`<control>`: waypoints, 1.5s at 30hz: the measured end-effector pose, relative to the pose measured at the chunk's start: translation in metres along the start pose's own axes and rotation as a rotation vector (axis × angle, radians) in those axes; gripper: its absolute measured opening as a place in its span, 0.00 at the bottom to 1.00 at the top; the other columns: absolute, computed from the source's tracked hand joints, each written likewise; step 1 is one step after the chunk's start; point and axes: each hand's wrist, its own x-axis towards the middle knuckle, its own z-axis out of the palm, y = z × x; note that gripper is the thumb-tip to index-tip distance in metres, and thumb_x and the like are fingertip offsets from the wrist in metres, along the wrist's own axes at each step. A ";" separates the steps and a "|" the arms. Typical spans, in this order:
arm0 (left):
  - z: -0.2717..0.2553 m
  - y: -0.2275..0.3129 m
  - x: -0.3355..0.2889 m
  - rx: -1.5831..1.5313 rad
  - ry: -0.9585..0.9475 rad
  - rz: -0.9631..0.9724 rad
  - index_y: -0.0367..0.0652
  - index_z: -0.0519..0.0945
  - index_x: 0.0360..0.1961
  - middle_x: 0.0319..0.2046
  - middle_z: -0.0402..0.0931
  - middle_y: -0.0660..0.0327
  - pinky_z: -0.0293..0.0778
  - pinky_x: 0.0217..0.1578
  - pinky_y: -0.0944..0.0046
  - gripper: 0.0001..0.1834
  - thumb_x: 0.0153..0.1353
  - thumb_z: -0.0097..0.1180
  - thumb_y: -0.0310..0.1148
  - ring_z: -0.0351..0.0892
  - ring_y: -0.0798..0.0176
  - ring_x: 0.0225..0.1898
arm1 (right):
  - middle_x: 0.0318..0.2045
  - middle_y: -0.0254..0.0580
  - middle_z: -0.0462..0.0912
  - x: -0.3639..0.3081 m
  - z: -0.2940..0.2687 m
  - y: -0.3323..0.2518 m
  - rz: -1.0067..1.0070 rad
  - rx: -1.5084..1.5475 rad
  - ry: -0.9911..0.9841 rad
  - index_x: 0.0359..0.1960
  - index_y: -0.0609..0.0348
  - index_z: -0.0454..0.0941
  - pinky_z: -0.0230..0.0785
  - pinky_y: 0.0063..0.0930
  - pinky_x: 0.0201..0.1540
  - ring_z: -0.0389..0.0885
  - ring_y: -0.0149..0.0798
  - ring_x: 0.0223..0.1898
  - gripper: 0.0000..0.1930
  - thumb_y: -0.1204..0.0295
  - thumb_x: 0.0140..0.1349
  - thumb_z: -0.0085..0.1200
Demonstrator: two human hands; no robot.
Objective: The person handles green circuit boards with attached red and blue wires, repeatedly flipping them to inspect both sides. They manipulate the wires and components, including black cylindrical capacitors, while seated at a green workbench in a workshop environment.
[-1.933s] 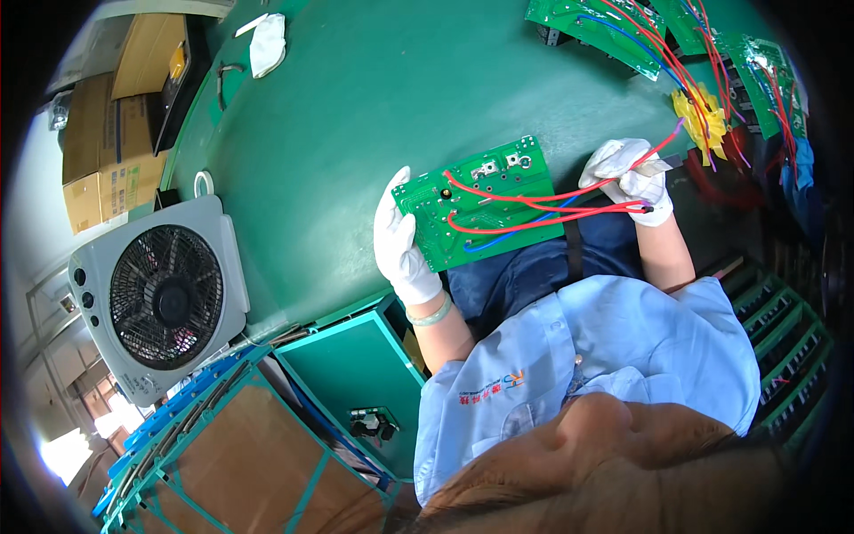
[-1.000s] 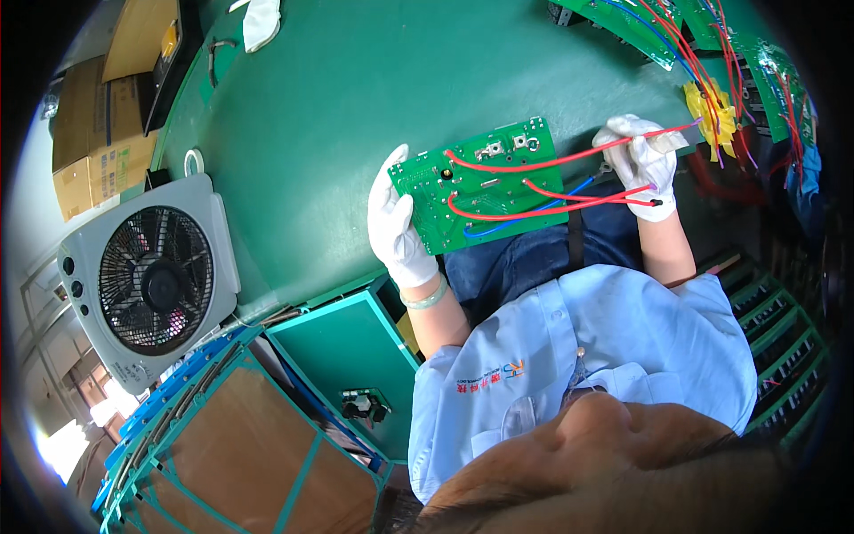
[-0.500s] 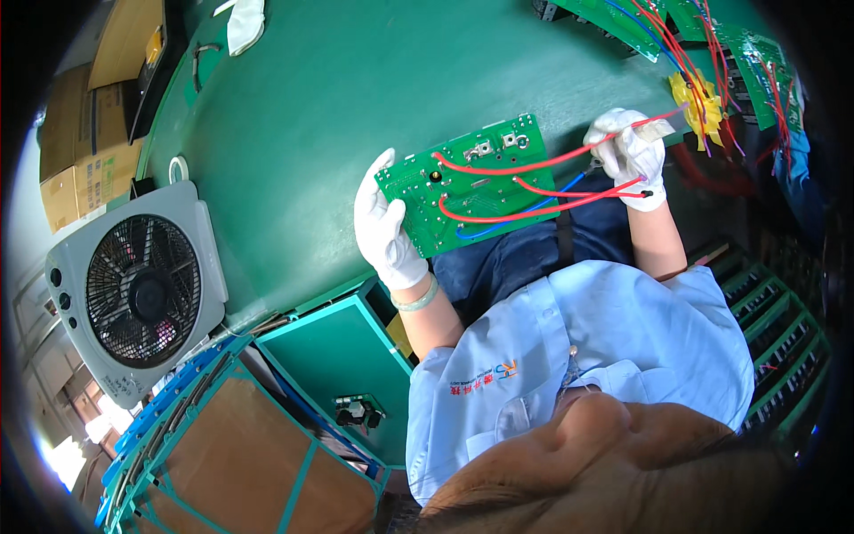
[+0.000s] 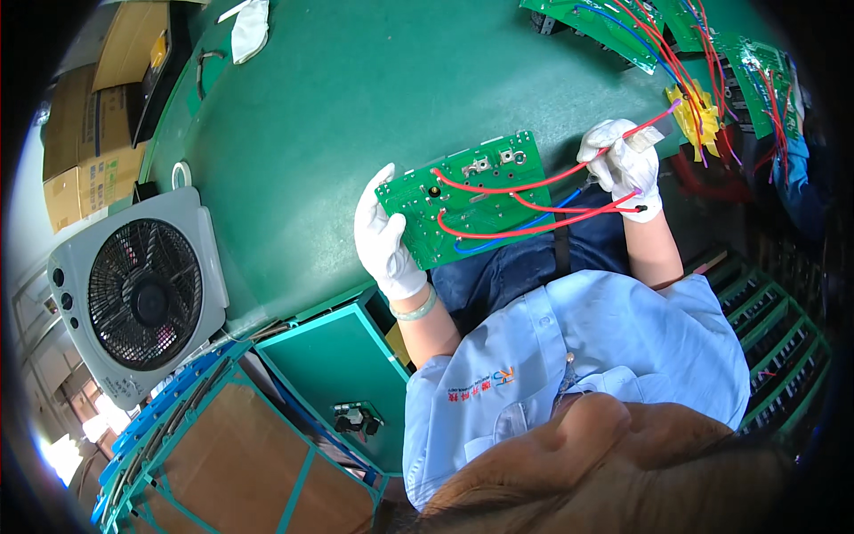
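Observation:
My left hand (image 4: 384, 238), in a white glove, grips the left edge of a green circuit board (image 4: 485, 191), thumb on the face turned up. Several red wires (image 4: 534, 189) and a blue wire (image 4: 569, 198) run from the board to the right. My right hand (image 4: 627, 169), also gloved, has its fingers closed around these wires. One red wire sticks out past the fingers and ends in a pinkish tip. A pale flat piece (image 4: 648, 136) shows by the right fingertips; what it is I cannot make out. The board is held over my lap at the table's near edge.
More green boards (image 4: 605, 28) with red and blue wires lie at the far right, near a yellow bundle (image 4: 694, 111). A grey box fan (image 4: 147, 285) stands at the left, cardboard boxes (image 4: 93, 151) behind it. A white glove (image 4: 250, 31) rests on the green table (image 4: 356, 80).
The board has dropped slightly towards me and its angle has turned a little. My right hand has moved slightly left and nearer, still holding the wires; the red wire's tip now shows more clearly.

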 end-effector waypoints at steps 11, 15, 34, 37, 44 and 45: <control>-0.008 0.031 0.004 0.501 0.255 0.012 0.31 0.65 0.67 0.52 0.77 0.49 0.75 0.40 0.70 0.27 0.69 0.52 0.29 0.80 0.66 0.42 | 0.41 0.54 0.84 0.002 0.005 0.002 -0.011 -0.158 0.295 0.59 0.76 0.70 0.67 0.21 0.37 0.76 0.32 0.33 0.27 0.60 0.72 0.47; -0.021 0.034 -0.008 0.797 0.199 0.215 0.37 0.71 0.65 0.56 0.75 0.52 0.74 0.49 0.66 0.29 0.61 0.58 0.19 0.77 0.65 0.50 | 0.39 0.48 0.85 0.011 0.025 -0.011 0.054 -0.325 0.450 0.62 0.74 0.68 0.52 0.13 0.24 0.62 0.18 0.21 0.28 0.58 0.76 0.41; -0.019 0.025 0.016 1.220 -0.316 0.741 0.40 0.77 0.58 0.51 0.80 0.49 0.74 0.56 0.53 0.31 0.49 0.54 0.14 0.79 0.46 0.54 | 0.39 0.54 0.85 -0.023 0.011 -0.041 0.221 -0.724 0.640 0.50 0.72 0.76 0.54 0.15 0.17 0.66 0.24 0.15 0.25 0.56 0.76 0.40; -0.022 0.020 0.006 1.253 -0.337 0.835 0.44 0.81 0.53 0.49 0.82 0.53 0.76 0.53 0.52 0.26 0.50 0.54 0.15 0.81 0.47 0.51 | 0.28 0.47 0.83 -0.025 0.019 -0.040 -0.071 -0.617 1.012 0.44 0.71 0.80 0.54 0.17 0.18 0.63 0.24 0.15 0.28 0.53 0.76 0.39; -0.004 0.025 0.019 1.130 -0.211 0.937 0.42 0.84 0.42 0.41 0.85 0.55 0.78 0.51 0.56 0.15 0.54 0.56 0.18 0.85 0.53 0.43 | 0.21 0.40 0.79 -0.014 0.070 -0.033 -0.301 -0.418 1.087 0.41 0.70 0.80 0.58 0.18 0.20 0.65 0.25 0.15 0.28 0.52 0.76 0.39; -0.003 0.023 0.020 0.990 -0.130 0.815 0.41 0.84 0.42 0.40 0.85 0.54 0.78 0.50 0.57 0.13 0.56 0.55 0.18 0.85 0.54 0.43 | 0.27 0.41 0.84 -0.019 0.068 -0.028 -0.258 -0.529 0.587 0.44 0.70 0.81 0.57 0.16 0.18 0.67 0.23 0.17 0.25 0.55 0.75 0.42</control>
